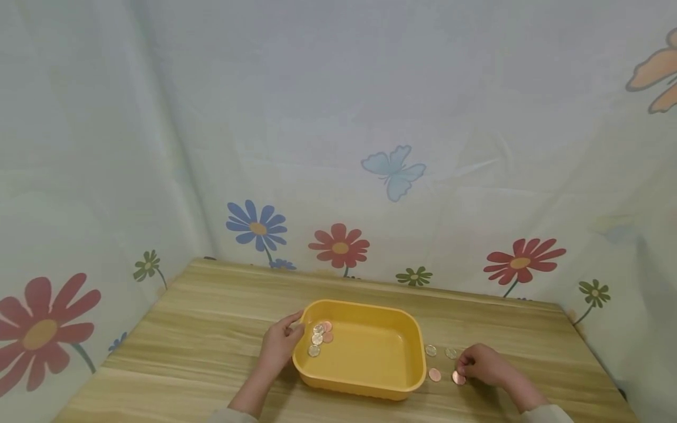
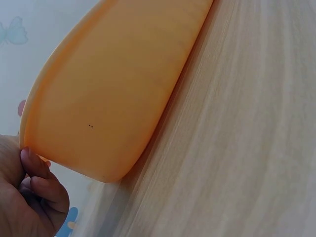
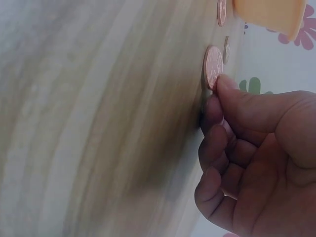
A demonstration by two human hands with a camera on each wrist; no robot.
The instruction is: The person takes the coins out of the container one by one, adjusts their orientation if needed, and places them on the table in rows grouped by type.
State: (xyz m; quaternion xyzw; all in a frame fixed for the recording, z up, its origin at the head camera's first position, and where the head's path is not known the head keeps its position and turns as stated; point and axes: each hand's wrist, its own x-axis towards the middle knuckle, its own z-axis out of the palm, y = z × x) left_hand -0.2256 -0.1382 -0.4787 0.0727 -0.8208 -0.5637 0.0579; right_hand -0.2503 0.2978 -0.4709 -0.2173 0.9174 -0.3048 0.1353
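A yellow plastic tray (image 1: 365,390) stands on the table with several silver and copper coins (image 1: 317,339) inside, near its left wall. My left hand (image 1: 279,343) grips the tray's left rim, thumb on the near side and fingers at the edge in the left wrist view. To the right of the tray, my right hand (image 1: 486,364) pinches a copper coin (image 3: 213,66) between thumb and index finger, at the tabletop. Close by lie another copper coin (image 1: 435,375) and two silver coins, one near the tray (image 1: 431,351) and one by my fingertips (image 1: 451,353).
The wood-grain table (image 1: 211,317) runs back to a pale curtain (image 1: 317,117) printed with flowers and butterflies. More curtain hangs along the left and right sides.
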